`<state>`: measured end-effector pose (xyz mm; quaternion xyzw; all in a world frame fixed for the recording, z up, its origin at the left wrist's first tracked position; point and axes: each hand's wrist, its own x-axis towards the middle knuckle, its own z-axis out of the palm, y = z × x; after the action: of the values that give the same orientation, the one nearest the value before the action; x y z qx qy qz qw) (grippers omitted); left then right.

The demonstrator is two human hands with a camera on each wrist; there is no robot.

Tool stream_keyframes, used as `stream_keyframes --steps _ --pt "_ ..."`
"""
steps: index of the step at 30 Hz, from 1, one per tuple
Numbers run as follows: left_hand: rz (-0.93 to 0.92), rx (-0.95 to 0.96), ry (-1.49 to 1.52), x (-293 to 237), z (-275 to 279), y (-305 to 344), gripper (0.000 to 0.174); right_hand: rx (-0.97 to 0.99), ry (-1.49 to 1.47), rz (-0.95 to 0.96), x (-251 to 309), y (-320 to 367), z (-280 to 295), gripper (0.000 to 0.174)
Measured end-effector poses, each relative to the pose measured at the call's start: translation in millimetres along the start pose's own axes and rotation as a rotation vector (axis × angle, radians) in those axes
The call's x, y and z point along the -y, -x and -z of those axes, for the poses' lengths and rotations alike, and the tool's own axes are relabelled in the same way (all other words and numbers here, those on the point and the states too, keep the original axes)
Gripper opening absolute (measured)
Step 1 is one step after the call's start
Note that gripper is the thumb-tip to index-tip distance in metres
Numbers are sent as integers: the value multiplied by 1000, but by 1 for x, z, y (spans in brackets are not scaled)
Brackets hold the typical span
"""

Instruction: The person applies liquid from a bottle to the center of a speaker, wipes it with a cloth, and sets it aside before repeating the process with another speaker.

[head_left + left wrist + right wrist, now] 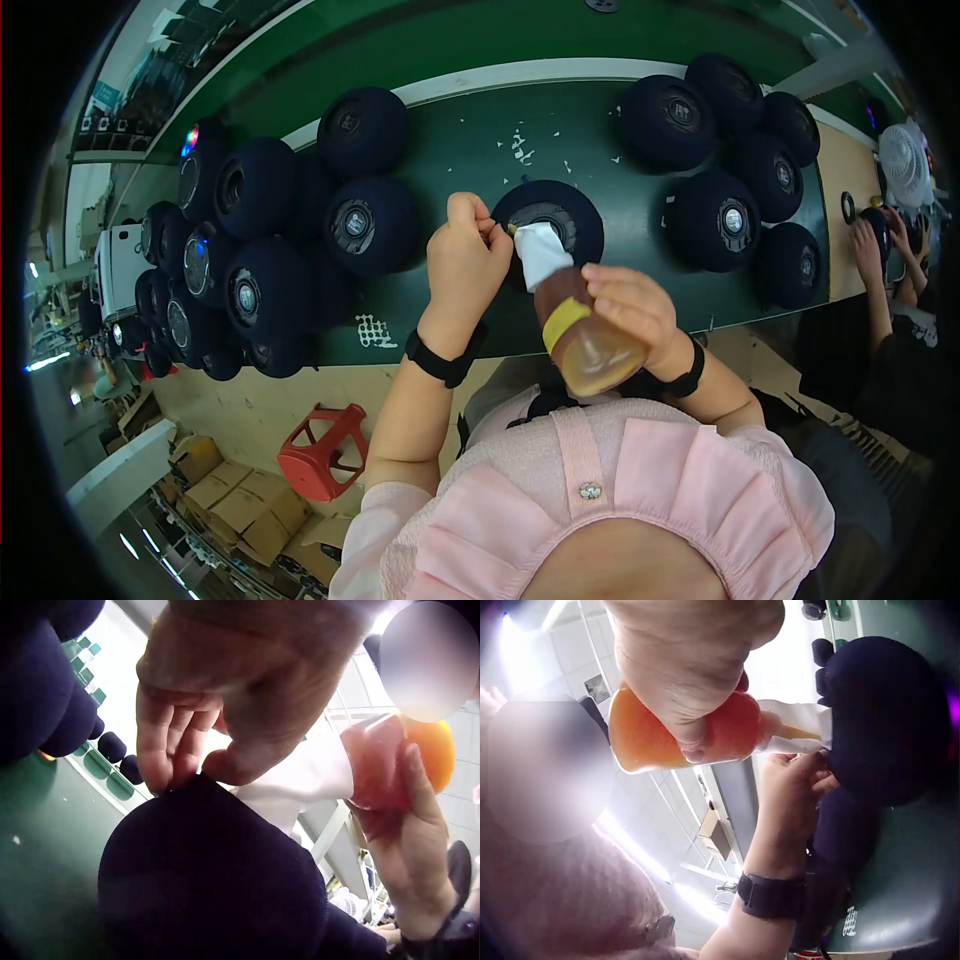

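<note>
A round dark-blue fabric-covered piece point(585, 215) with a ridged centre lies on the green table. The left hand point(467, 262) pinches the edge of its fabric between thumb and fingers; the left wrist view shows the cloth point(202, 862) pulled to a peak there. A bottle of amber liquid point(600, 352), with white wrapping point(542, 255) round its neck, is tilted with its nozzle at the fabric beside the pinching fingers. Its body is gripped by the right hand point(637, 312). The right wrist view shows the narrow yellowish tip point(801, 733) close to the cloth.
Several similar dark-blue round pieces stand left point(262, 290) and right point(712, 220) on the table point(470, 130). White scraps point(520, 150) lie behind the worked piece. A red stool point(325, 455) and cardboard boxes point(235, 495) are on the floor; another person's hands point(868, 250) are at far right.
</note>
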<state>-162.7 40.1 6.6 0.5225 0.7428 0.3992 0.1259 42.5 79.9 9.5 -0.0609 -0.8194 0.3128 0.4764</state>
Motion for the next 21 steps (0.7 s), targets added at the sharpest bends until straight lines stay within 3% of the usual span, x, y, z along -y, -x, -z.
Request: stream_keyframes --steps 7,11,13,14,15,17,21 --pt "51 63 -37 -7 -2 -2 24 -6 32 -84 12 11 -4 32" --pt "-10 16 -47 -7 -6 -2 25 -355 -230 -381 8 0 -3 37" --pt "-4 45 -86 -9 -5 -1 26 -454 33 -530 13 -1 -4 48" --pt "-9 43 -83 -9 -5 -2 26 -385 -45 -609 7 -1 4 55" --pt "-1 44 -73 -9 -5 -2 26 -386 -44 -605 2 1 3 55" --pt "5 44 -67 -10 -4 -2 26 -633 -303 -711 -6 6 -3 57" --pt "25 50 -22 -10 -4 -1 27 -672 -394 -685 0 7 -4 54"
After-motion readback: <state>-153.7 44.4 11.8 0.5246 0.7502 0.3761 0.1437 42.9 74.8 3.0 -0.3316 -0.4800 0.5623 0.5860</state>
